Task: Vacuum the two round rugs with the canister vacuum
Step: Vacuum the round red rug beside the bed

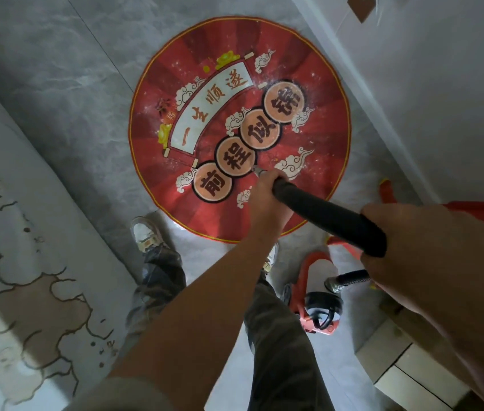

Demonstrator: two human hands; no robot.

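Item: black wand [323, 215], my left hand [264, 192] curled round its front end, right hand [430, 244] wrapped round the rear, long axis running forward-left onto red rug [239, 129].

Round red rug [239, 129] dusted with white specks; black vacuum wand [323, 215] slanted over it; orange canister [306, 274] nearby.

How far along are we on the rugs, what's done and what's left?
Done: nothing clearly finished yet. In hand: left hand and right hand grip the black wand, tip over the red round rug. Left: whitish specks dust its upper right; the second rug isn't clearly in view.
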